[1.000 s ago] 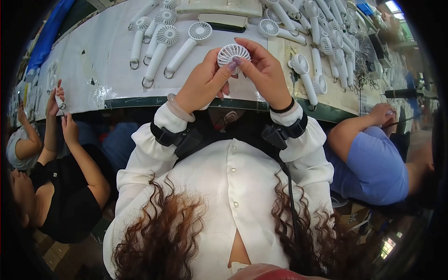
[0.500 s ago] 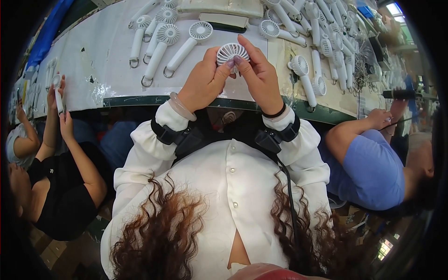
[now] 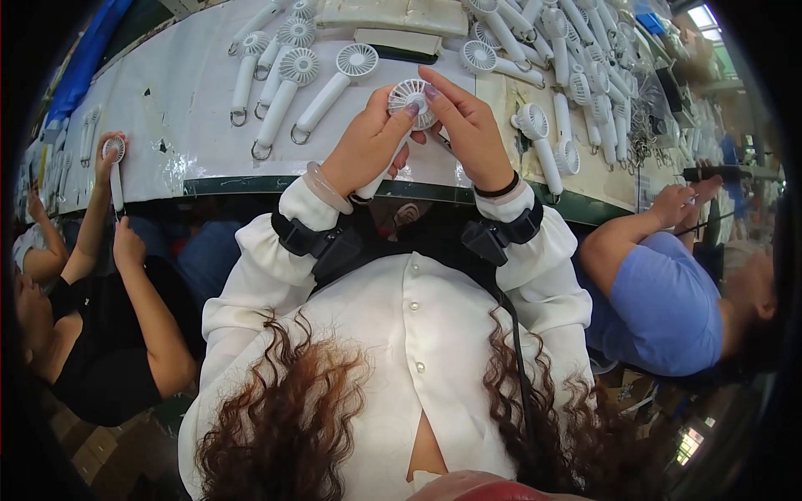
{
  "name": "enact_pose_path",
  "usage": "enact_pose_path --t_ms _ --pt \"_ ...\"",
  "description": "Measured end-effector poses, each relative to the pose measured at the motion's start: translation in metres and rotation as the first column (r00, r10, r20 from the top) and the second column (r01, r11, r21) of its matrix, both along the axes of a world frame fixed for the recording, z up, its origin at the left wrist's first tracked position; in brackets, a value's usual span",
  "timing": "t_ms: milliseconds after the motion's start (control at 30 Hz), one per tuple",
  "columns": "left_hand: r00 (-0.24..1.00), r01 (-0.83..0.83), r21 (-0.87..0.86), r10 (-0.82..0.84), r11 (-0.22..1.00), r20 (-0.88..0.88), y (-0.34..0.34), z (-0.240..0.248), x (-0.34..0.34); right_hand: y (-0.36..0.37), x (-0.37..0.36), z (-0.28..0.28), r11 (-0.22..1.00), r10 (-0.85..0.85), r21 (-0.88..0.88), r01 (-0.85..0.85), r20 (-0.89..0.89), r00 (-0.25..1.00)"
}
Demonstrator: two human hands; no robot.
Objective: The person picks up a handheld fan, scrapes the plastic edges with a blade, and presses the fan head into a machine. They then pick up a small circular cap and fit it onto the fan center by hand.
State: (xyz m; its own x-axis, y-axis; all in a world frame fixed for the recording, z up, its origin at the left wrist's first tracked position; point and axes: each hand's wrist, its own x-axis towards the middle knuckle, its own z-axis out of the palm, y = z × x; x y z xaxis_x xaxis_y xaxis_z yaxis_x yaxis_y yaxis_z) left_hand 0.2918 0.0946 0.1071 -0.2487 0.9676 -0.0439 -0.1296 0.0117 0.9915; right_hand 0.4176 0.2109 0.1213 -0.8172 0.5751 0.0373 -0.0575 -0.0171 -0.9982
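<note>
A white handheld fan (image 3: 410,98) is between my two hands near the table's front edge, its round grille facing up. My left hand (image 3: 369,138) is closed round it, thumb on the grille. The fan's handle runs down under that hand, and its end shows near my left wrist. My right hand (image 3: 470,138) grips the grille's right rim, thumb and fingertips against it. Part of a thin, dark, shiny thing (image 3: 445,144) shows beneath my right palm; I cannot make out what it is. Several similar white fans (image 3: 357,60) with metal rings lie just beyond my left hand.
A dense heap of white fans (image 3: 576,58) covers the table's right side. One fan (image 3: 531,123) lies right of my right hand. A white box-like block (image 3: 397,42) sits ahead. Co-workers sit either side; the left one's hand (image 3: 109,150) holds another fan.
The fan in my hands has turned, so its handle now shows below my left hand. My right thumb has shifted along the grille. The left co-worker's fan now shows its grille.
</note>
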Motion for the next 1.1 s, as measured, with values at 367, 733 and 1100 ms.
enact_pose_path --t_ms 367,733,1100 --pt "0.992 -0.075 0.002 0.075 0.997 0.103 0.013 0.013 -0.01 0.083 -0.039 0.004 0.998 -0.055 0.026 0.052 0.096 0.994" --pt "0.964 -0.262 -0.039 0.263 0.964 0.033 0.068 -0.001 -0.032 0.113 -0.092 -0.009 0.287 -0.36 0.897 0.336 -0.224 0.905" --pt "0.959 -0.199 -0.209 0.234 0.957 0.162 0.087 0.013 -0.064 0.178 -0.066 0.165 0.043 -0.361 0.742 0.669 -0.613 0.703"
